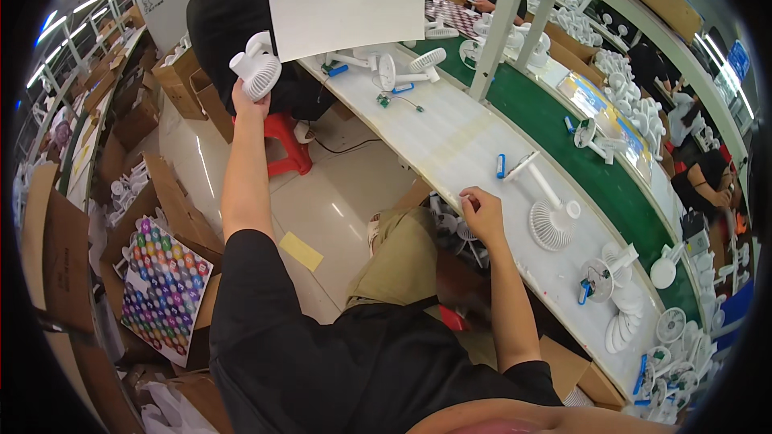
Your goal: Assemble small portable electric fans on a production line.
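Head view: left hand (248,100) lifts white fan (257,66).

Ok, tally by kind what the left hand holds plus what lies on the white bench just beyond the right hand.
white plastic desk fan: 2, one held up in the left hand, one lying by the right hand
small blue rectangular part: 1
Total: 3
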A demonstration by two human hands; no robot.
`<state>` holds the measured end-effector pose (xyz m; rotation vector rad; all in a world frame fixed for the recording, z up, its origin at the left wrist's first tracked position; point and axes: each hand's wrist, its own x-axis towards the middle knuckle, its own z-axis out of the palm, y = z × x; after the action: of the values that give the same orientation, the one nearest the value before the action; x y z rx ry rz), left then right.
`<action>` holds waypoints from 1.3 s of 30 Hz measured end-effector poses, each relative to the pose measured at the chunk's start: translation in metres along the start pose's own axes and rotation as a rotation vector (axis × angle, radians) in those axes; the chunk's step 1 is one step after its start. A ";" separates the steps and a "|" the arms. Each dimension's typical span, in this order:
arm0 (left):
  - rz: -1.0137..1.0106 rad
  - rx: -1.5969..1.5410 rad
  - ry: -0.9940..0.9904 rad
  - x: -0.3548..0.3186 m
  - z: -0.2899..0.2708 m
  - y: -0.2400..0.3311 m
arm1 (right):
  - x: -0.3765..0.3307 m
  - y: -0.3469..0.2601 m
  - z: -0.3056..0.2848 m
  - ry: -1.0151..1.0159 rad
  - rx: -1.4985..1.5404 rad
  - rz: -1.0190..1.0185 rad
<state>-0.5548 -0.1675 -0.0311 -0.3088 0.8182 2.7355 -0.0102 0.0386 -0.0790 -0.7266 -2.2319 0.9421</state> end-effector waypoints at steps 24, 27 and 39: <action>0.772 0.452 -0.417 -0.018 0.078 -0.073 | 0.046 0.040 -0.020 0.115 -0.070 -0.078; 0.320 0.667 -0.549 -0.030 0.044 -0.097 | 0.036 0.033 -0.036 0.163 0.030 -0.073; -1.277 0.560 -1.568 -0.302 -0.040 -0.280 | 0.102 0.022 -0.131 0.372 -0.355 0.470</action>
<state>-0.1776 -0.0228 -0.1210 0.9544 0.4672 0.8733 0.0191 0.1778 0.0103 -1.5039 -1.9427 0.5471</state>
